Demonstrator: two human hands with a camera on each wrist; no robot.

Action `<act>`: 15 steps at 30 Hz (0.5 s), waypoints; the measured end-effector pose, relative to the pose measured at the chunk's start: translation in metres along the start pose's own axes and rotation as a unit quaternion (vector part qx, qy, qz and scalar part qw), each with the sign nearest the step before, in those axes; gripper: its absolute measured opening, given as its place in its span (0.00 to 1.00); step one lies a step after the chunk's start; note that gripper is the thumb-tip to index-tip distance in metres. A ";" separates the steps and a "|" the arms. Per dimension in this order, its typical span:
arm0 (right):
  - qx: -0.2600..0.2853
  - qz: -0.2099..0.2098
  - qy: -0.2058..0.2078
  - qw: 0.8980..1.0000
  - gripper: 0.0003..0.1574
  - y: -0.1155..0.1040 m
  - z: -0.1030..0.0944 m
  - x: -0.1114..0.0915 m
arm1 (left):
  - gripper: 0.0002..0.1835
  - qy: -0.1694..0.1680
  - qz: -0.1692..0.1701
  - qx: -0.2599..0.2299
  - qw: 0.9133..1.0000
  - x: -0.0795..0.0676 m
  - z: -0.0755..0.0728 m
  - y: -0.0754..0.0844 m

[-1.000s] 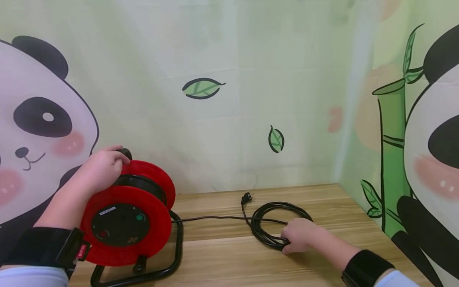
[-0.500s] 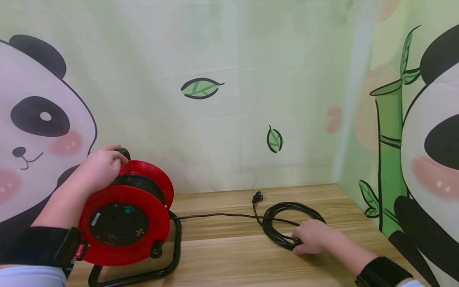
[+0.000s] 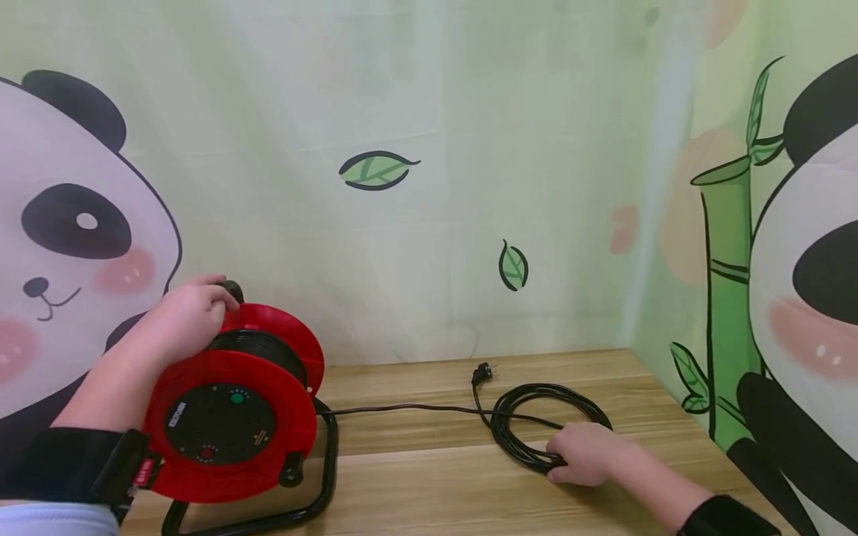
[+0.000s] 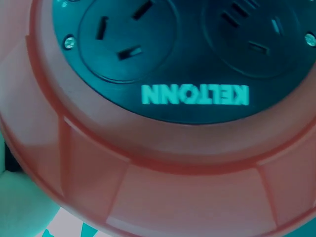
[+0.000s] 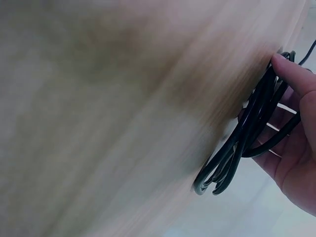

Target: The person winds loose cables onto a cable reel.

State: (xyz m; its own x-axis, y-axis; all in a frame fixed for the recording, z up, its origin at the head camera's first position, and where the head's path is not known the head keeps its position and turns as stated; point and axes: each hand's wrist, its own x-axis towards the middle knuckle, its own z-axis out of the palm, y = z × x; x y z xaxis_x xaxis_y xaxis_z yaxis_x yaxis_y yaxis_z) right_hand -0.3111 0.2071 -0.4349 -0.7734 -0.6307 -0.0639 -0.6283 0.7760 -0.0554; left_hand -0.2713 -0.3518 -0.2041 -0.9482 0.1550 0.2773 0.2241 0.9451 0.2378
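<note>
On the left in the head view, a red and black cable reel (image 3: 221, 424) stands on its tubular frame. My left hand (image 3: 188, 320) curls over the black handle (image 3: 233, 290) at its top. The left wrist view is filled by the reel's red flange (image 4: 192, 197) and its black socket panel (image 4: 192, 64). To the right, my right hand (image 3: 585, 452) grips the near side of a coil of black cable (image 3: 503, 430) on the table. In the right wrist view the thumb and fingers hold the bunched loops (image 5: 247, 128). One cable strand runs from the coil to the reel.
The cable's plug (image 3: 482, 373) lies behind the coil. A small crank knob (image 3: 291, 469) sticks out from the reel's lower right. The wooden tabletop (image 3: 409, 484) meets a panda-printed backdrop (image 3: 429, 246) at the back and on the right.
My right hand has shifted a little to the right with the coil and plug. The reel has turned counterclockwise, its knob moving from the bottom to the lower right. My left hand stays put.
</note>
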 end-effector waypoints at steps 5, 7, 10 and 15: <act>0.036 -0.013 0.012 0.999 0.19 -0.004 -0.001 -0.002 | 0.22 0.017 -0.005 -0.014 1.000 -0.008 -0.001 -0.002; 0.040 -0.015 0.021 0.999 0.21 -0.006 -0.007 -0.001 | 0.25 0.039 -0.011 -0.019 0.999 -0.013 -0.003 -0.003; 0.037 -0.016 0.044 0.998 0.28 -0.012 -0.026 0.001 | 0.26 0.097 -0.007 -0.022 0.995 -0.022 -0.009 0.002; 0.060 -0.015 0.071 0.996 0.35 -0.025 -0.065 0.010 | 0.23 0.190 0.018 -0.030 0.981 -0.039 -0.018 0.021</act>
State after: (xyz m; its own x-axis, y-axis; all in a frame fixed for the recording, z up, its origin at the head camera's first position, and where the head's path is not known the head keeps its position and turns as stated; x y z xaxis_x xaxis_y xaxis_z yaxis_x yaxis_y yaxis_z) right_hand -0.3089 0.1819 -0.3694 -0.7638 -0.6404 0.0800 -0.6433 0.7454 -0.1750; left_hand -0.2252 -0.3430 -0.1928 -0.7895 0.0578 0.6111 0.2790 0.9205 0.2734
